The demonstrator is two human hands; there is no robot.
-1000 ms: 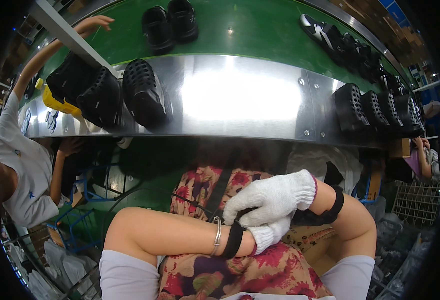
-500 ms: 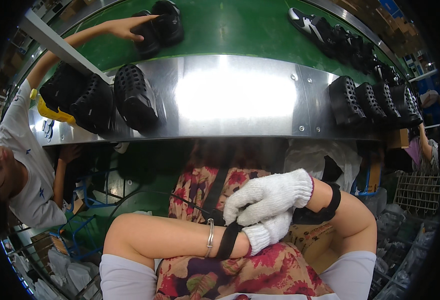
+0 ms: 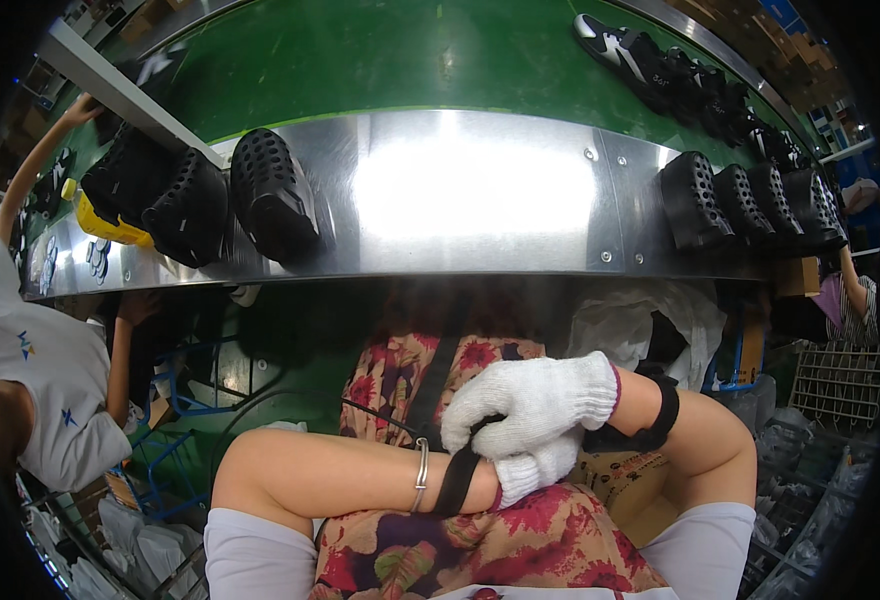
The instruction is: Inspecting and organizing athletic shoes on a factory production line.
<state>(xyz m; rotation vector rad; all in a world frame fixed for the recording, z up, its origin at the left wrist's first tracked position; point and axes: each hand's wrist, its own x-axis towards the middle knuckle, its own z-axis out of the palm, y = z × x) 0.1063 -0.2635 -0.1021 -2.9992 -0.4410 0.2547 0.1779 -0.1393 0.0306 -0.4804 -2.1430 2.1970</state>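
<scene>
Both my hands wear white knitted gloves and rest over my lap, on a flowered apron (image 3: 580, 535). My right hand (image 3: 525, 405) lies on top, its fingers curled down at the black strap (image 3: 457, 482) round my left wrist. Thumb and fingertips meet the strap's upper end. Under it, my left hand (image 3: 540, 470) shows only its cuff and back; its fingers are hidden. A silver bangle (image 3: 421, 475) circles my left forearm. Another black strap (image 3: 666, 412) is round my right forearm.
Before me runs a metal ledge (image 3: 470, 225) beside a green belt (image 3: 440, 60). Black shoe-shaped pieces with round holes stand left (image 3: 272, 195) and right (image 3: 695, 200). Black-and-white shoes (image 3: 620, 60) line the belt. A co-worker (image 3: 50, 400) sits left, under a grey post (image 3: 120, 90).
The pair of black shoes has left the belt's upper middle for the far left, blurred there near the co-worker's outstretched hand. That co-worker has leaned left. My hands have barely shifted.
</scene>
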